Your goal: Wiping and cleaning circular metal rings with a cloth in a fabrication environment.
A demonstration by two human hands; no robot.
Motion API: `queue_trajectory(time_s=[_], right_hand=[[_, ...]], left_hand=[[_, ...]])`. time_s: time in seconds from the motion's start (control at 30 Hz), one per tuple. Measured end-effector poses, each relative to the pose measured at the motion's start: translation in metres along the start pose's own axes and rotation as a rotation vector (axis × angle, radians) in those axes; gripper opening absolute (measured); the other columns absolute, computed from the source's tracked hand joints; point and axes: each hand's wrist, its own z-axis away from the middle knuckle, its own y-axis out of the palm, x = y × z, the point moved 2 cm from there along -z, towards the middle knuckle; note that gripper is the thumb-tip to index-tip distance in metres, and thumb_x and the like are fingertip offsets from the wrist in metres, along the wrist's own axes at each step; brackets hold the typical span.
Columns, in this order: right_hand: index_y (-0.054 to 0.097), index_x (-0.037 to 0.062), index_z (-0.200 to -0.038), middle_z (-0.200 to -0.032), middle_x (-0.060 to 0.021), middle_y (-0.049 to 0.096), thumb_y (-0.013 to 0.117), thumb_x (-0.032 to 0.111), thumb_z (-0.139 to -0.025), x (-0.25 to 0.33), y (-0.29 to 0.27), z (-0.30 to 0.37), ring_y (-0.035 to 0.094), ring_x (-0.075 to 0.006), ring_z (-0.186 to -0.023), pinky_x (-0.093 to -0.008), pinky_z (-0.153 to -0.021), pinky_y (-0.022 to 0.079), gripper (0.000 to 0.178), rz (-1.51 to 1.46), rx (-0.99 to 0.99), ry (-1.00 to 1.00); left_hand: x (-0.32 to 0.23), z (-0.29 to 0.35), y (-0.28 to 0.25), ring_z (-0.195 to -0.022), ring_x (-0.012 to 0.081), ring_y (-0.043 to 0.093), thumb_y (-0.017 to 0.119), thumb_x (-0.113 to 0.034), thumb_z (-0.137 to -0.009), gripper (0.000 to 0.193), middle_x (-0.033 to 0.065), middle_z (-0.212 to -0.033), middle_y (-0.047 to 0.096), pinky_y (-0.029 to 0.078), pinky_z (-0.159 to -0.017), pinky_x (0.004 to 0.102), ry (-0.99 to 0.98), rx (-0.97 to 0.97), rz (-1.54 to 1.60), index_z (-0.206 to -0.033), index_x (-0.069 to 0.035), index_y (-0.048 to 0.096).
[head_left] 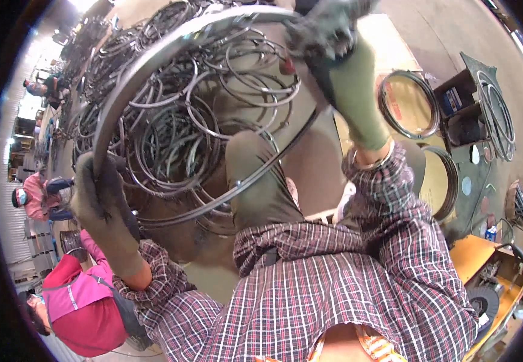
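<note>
Hoop point(147, 63) between hands point(101, 190) point(326, 39) (both gloved)

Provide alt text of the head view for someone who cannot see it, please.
Olive-gloved left grip and right grip hold a large, shiny grey hoop before a heap of thin grey hoops; a person in magenta is lower left.

The grey floor point(460, 36) carries a broad, tangled heap of rings point(183, 145), dark and silvery, spreading from left toward the far side. At right, brown cardboard point(407, 102) bears a dark coil point(435, 114); nearer, another coil point(452, 181) lies on cardboard.
</note>
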Motion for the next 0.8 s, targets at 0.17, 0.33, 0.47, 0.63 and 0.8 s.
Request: queue_trajectory(time_s=[0.17,0.33,0.47,0.63,0.8], right_hand=[[0.064,0.0024,-0.098,-0.085,-0.0122,0.071,0.075,0.008,-0.079,-0.047,0.017,0.027,0.068,-0.02,-0.077,-0.0315,-0.069,0.052,0.023,0.325,-0.059,-0.117],[0.068,-0.0005,-0.099,-0.088,-0.0103,0.072,0.073,0.009,-0.082,-0.08,0.049,0.101,0.066,-0.0162,-0.079,-0.0296,-0.069,0.052,0.019,-0.063,-0.289,0.216],[0.064,0.0008,-0.111,-0.1,-0.0051,0.069,0.072,0.007,-0.085,-0.121,0.055,0.133,0.064,-0.0137,-0.086,-0.0289,-0.076,0.053,0.028,-0.261,-0.181,0.414],[0.053,0.0058,-0.126,-0.12,-0.0058,0.056,0.064,0.015,-0.093,-0.109,0.091,0.208,0.055,-0.0171,-0.107,-0.0304,-0.094,0.047,0.036,-0.422,-0.1,0.67],[0.056,0.0028,-0.12,-0.109,-0.0062,0.061,0.063,0.021,-0.093,-0.12,0.09,0.208,0.058,-0.0182,-0.101,-0.0339,-0.09,0.047,0.034,-0.33,-0.002,0.732]], left_hand=[[0.011,0.002,0.002,-0.075,0.0104,0.058,0.054,-0.016,-0.098,0.024,0.0053,-0.084,0.064,0.046,-0.067,0.0246,-0.058,-0.039,0.088,-0.107,0.004,0.061],[0.024,0.004,0.0,-0.079,0.0095,0.059,0.053,-0.014,-0.099,0.024,0.0039,-0.088,0.065,0.047,-0.07,0.0233,-0.125,-0.132,0.176,-0.113,0.004,0.061],[0.01,-0.004,0.005,-0.081,0.0096,0.059,0.049,-0.013,-0.1,0.025,0.0055,-0.092,0.067,0.048,-0.069,0.0236,-0.174,0.015,-0.085,-0.115,0.004,0.06],[0.015,-0.001,0.0,-0.077,0.0112,0.057,0.047,-0.018,-0.102,0.026,0.007,-0.084,0.063,0.047,-0.068,0.0272,-0.011,-0.09,0.03,-0.107,0.004,0.059],[-0.003,0.007,-0.002,-0.072,0.0099,0.054,0.044,-0.027,-0.104,0.033,0.0057,-0.079,0.06,0.043,-0.063,0.0251,-0.087,-0.042,0.025,-0.098,0.003,0.057]])
